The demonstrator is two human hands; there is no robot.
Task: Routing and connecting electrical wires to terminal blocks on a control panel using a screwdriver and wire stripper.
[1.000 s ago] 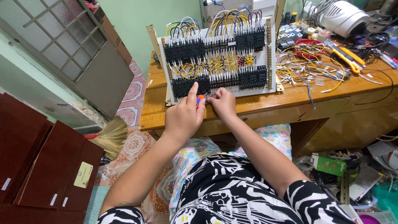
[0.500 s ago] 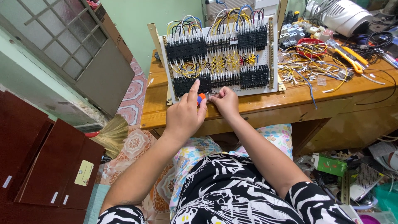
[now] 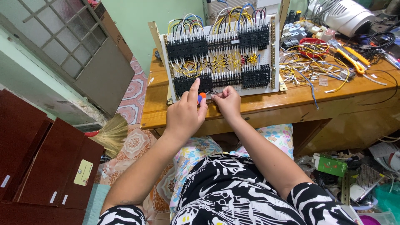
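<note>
Two hands [image 3: 185, 114], one wiring board [image 3: 221, 50], one broom [image 3: 109, 133], one screwdriver [image 3: 201, 98].

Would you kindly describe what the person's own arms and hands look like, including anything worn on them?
Both arms are bare from the short sleeves down. The sleeves belong to a black-and-white top with a bold, zebra-like swirl pattern. The left hand and the right hand are bare: no gloves, and no watch, bracelet or ring shows in this view. No cables or markings show on either arm.
</note>
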